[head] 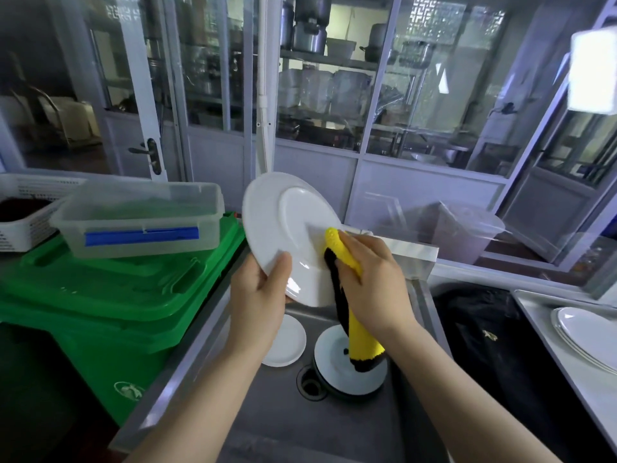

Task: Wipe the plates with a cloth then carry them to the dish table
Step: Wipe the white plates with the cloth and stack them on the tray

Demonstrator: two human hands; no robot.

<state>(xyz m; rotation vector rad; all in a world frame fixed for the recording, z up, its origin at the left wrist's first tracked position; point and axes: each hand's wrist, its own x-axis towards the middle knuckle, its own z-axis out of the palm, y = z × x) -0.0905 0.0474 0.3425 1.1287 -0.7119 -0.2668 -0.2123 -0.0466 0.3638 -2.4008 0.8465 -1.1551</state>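
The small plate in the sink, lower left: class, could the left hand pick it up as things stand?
Probably not yet: the left hand grips the big plate being wiped. The small plate lies uncovered just below it, so the way is otherwise free.

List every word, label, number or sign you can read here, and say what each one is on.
No readable text anywhere in this view.
Green bin: a pale round emblem low on its front, a picture rather than letters.
Black bag: a small gold mark, too small to read.
Clear box: its blue clip is blank.
The plate, the cloth and the sink carry no print.
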